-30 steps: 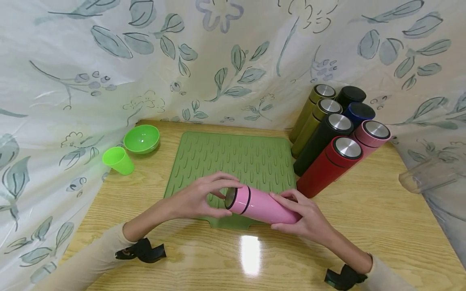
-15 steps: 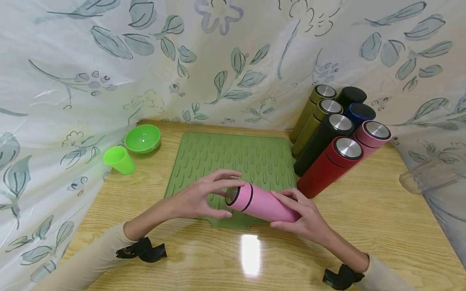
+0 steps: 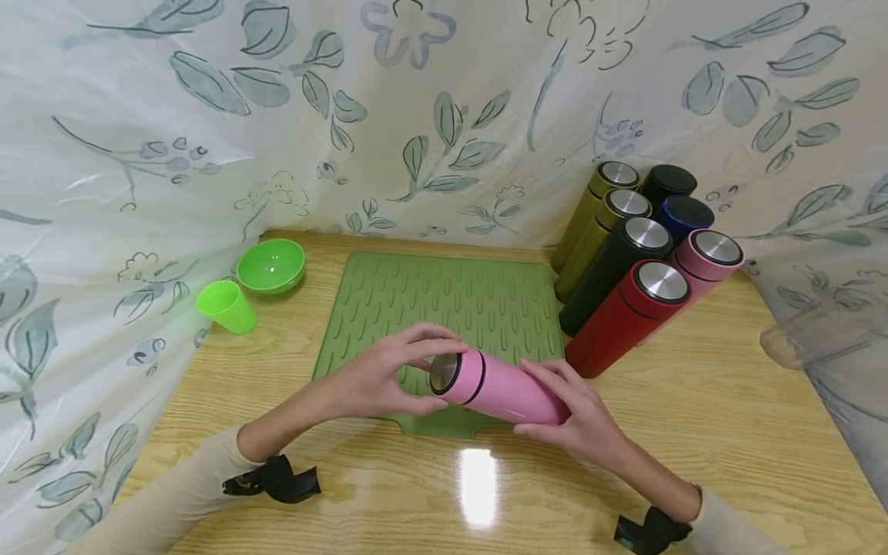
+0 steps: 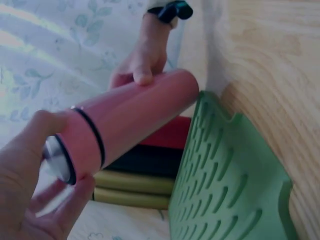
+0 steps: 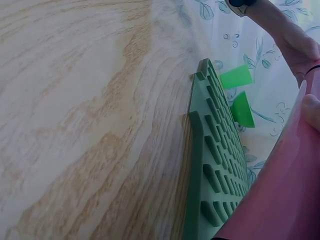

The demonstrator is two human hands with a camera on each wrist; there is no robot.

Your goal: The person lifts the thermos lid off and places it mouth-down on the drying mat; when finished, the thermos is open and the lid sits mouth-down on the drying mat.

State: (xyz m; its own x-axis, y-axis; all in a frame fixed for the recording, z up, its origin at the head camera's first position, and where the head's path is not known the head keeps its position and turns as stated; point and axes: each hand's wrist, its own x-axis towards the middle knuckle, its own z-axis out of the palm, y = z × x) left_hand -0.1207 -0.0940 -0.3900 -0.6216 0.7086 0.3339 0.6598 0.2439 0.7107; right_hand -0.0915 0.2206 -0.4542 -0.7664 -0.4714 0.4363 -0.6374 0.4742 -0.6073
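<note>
A pink bottle (image 3: 513, 389) is held tilted over the front part of the green mat (image 3: 444, 301), its silver-topped lid toward the left. The right hand (image 3: 579, 408) grips its base end, thumb below and fingers above. At the lid end, the left hand (image 3: 391, 370) pinches the rim between its thumb and fingers. In the left wrist view, the left fingers (image 4: 80, 197) and thumb touch the pink lid band around the silver top, and the bottle (image 4: 145, 115) extends to the right hand (image 4: 145, 60). The right wrist view shows the bottle (image 5: 285, 190) close up.
Several upright bottles, including a red one (image 3: 624, 320), stand right of the mat. A green bowl (image 3: 270, 267) and a green cup (image 3: 227, 307) are at the left. A clear container (image 3: 798, 339) lies at the far right. A patterned curtain (image 3: 430, 116) hangs behind.
The left thumb and fingers moved slightly off the lid rim, then came back onto it. The right hand has shifted slightly along the bottle's base end, and the bottle has turned a little.
</note>
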